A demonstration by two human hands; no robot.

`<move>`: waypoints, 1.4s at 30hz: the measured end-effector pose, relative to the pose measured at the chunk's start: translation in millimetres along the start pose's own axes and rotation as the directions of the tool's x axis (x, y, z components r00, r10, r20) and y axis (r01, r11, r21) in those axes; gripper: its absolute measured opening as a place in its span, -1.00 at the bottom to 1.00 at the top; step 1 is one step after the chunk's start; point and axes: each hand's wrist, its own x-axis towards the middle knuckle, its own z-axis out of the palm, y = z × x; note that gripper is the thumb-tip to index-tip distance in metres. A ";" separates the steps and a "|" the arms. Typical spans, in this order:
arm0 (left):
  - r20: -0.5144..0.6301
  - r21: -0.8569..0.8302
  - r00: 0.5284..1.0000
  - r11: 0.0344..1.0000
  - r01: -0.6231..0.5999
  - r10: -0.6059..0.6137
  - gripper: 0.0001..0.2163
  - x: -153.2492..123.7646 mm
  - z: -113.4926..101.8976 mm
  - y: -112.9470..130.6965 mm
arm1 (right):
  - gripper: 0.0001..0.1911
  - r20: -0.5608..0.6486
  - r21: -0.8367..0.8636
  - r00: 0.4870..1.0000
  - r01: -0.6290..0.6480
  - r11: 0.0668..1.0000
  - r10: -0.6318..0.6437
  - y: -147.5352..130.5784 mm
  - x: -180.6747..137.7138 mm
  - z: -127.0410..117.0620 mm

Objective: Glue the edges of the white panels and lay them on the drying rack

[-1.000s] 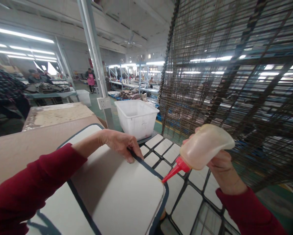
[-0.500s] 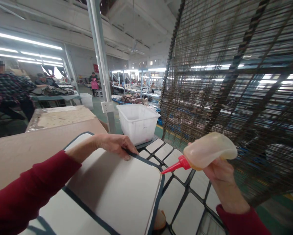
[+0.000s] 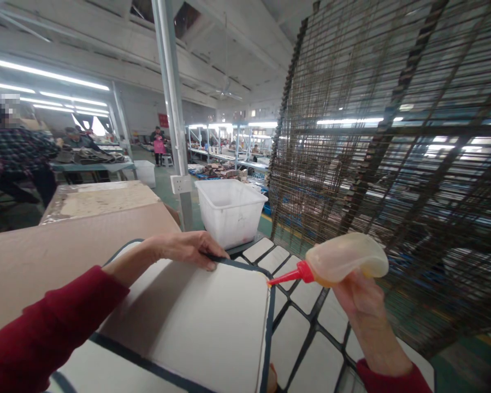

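Note:
My left hand grips the far edge of a white panel with a dark border, its fingers closed over the rim. The panel is tilted up above another dark-edged white piece. In my right hand is a translucent squeeze bottle with yellowish liquid inside, held nearly on its side. Its red nozzle points left, and the tip meets the panel's far right corner, where a little yellowish liquid shows along the border.
Several white pieces with dark edging lie in rows to the right. Beyond stands a white plastic tub near a metal post. A tall wire rack rises on the right. At left is a large pinkish-beige surface; people work farther back.
The bottle and my right hand have shifted slightly left, with the nozzle tip moving a little along the panel's corner. My left hand keeps its grip on the panel's edge.

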 end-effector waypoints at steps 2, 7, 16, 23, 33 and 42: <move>-0.013 -0.016 1.000 1.000 0.010 -0.010 -0.64 -1.2 0.5 -0.7 | -0.53 0.013 0.001 1.000 0.015 1.000 -0.015 -0.2 -1.0 1.3; -0.033 -0.020 0.999 1.000 0.002 -0.003 -0.65 -3.6 2.2 0.8 | -0.54 0.049 0.021 0.999 0.012 1.000 -0.013 -3.0 -3.3 8.5; -0.045 -0.096 0.999 0.995 0.016 -0.021 -0.68 -2.9 4.4 -0.2 | -0.43 0.056 -0.005 0.998 -0.015 1.000 0.016 -3.4 -5.7 9.2; -0.040 -0.152 0.999 0.988 0.023 -0.029 -0.64 -4.8 1.5 -8.4 | -0.43 0.044 -0.027 0.998 -0.034 0.999 0.035 2.1 -4.9 -2.1; -0.062 -0.244 0.996 0.969 0.049 -0.066 -0.69 -3.3 0.0 -15.5 | -0.34 0.057 -0.028 0.996 -0.061 0.998 0.063 -0.2 -9.4 4.0; -0.085 -0.303 0.988 0.948 0.095 -0.126 -0.67 -6.7 -3.2 -25.2 | -0.44 0.075 0.037 0.996 -0.056 0.998 0.053 -1.0 -14.8 7.3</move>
